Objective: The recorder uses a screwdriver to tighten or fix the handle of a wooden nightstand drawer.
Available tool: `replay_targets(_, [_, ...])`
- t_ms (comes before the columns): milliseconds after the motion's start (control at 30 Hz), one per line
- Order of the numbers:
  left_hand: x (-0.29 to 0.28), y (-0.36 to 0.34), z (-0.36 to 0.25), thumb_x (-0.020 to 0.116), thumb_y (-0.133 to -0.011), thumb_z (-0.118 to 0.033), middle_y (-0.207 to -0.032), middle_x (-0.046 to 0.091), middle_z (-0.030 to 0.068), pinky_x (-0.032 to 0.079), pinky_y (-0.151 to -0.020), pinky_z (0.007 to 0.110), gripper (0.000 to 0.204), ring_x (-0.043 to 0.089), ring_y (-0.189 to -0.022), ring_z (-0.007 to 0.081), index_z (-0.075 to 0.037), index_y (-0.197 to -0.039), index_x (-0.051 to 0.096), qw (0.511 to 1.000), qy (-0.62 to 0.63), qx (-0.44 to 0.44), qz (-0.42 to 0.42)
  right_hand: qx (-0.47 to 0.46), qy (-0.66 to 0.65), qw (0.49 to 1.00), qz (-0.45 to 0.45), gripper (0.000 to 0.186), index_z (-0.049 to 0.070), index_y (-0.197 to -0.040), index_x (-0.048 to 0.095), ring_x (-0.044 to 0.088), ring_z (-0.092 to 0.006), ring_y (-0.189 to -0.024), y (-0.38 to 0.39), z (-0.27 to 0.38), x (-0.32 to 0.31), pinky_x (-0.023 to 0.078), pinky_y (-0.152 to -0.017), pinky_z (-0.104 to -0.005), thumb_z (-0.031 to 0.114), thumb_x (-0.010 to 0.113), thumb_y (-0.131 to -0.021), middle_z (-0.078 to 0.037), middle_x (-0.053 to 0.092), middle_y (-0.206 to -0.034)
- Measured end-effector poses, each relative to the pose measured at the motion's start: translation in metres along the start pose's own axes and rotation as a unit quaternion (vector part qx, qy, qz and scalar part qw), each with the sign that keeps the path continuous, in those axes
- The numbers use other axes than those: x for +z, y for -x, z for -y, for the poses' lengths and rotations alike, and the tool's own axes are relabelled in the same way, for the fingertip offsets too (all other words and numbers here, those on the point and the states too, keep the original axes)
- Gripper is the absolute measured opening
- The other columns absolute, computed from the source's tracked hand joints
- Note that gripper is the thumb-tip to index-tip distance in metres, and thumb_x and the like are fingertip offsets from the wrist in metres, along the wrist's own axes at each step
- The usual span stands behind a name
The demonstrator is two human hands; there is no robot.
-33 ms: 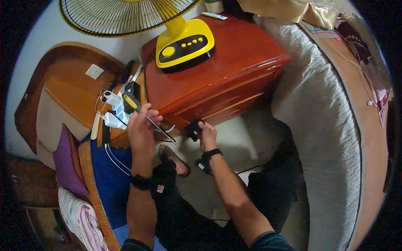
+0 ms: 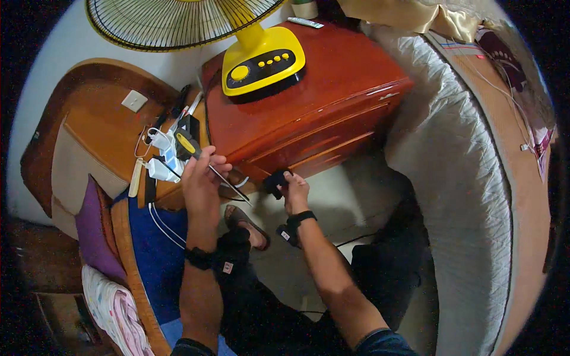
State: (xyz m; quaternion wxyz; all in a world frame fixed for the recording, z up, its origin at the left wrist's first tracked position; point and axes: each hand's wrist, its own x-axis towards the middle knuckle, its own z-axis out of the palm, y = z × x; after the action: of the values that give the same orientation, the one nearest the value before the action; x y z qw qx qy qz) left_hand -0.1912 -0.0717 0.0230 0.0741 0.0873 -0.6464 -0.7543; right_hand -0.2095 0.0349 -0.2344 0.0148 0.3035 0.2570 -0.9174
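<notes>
The screwdriver [image 2: 189, 145] was held in the left hand [image 2: 203, 172], its yellow-and-black handle tilted toward ten o'clock from the fingers and its bare shaft slanted toward four o'clock. The fingers there were loosely curled around it, only partly closed, with the outer ones a little spread; the thumb's exact place could not be told.

By the right hand [image 2: 295, 193], at three o'clock from the left, a small black piece [image 2: 275, 183] was pinched between thumb and bent fingers, near the tip of the shaft but apart from it. What the piece was could not be made out.

White plugs [image 2: 163, 170] were bunched at nine o'clock from the left hand, and a sandalled foot [image 2: 252, 228] was seen at five o'clock. The yellow fan [image 2: 265, 62] was stood on the red cabinet [image 2: 338, 71], at twelve o'clock from the right hand; the bed [image 2: 463, 178] was seen at three o'clock.
</notes>
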Motion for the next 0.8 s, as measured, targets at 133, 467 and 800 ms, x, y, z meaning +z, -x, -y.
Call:
replay_targets(133, [0.0, 0.0, 0.0, 0.06, -0.095, -0.025, -0.088, 0.067, 0.0058, 0.052, -0.072, 0.03, 0.029, 0.067, -0.079, 0.0183, -0.002, -0.114, 0.059, 1.0, 0.01, 0.003, -0.008, -0.076, -0.001, 0.996, -0.034, 0.011, 0.005, -0.095, 0.064, 0.062, -0.0155, -0.069, -0.008, 0.022, -0.006, 0.051, -0.055, -0.0267, 0.012, 0.056, -0.096, -0.004, 0.064, -0.084])
replay_targets(467, [0.0, 0.003, -0.004, 0.059, -0.095, -0.026, -0.085, 0.065, 0.006, 0.05, -0.071, 0.029, 0.028, 0.064, -0.073, 0.0168, -0.003, -0.111, 0.059, 0.999, -0.013, -0.009, -0.042, 0.016, 0.096, 0.991, 0.092, 0.018, 0.002, -0.108, 0.067, 0.06, -0.0126, -0.068, 0.013, -0.05, 0.0, 0.05, -0.057, -0.0258, 0.01, 0.055, -0.096, -0.005, 0.066, -0.085])
replay_targets(800, [-0.012, -0.001, -0.001, 0.06, -0.096, -0.026, -0.084, 0.066, 0.005, 0.051, -0.073, 0.03, 0.027, 0.064, -0.077, 0.0172, -0.003, -0.11, 0.061, 0.999, -0.017, 0.002, -0.041, -0.034, 0.027, 0.999, -0.021, 0.02, 0.009, -0.112, 0.058, 0.063, -0.0187, -0.078, -0.026, -0.018, -0.064, 0.055, -0.057, -0.0307, 0.009, 0.056, -0.092, -0.007, 0.064, -0.095])
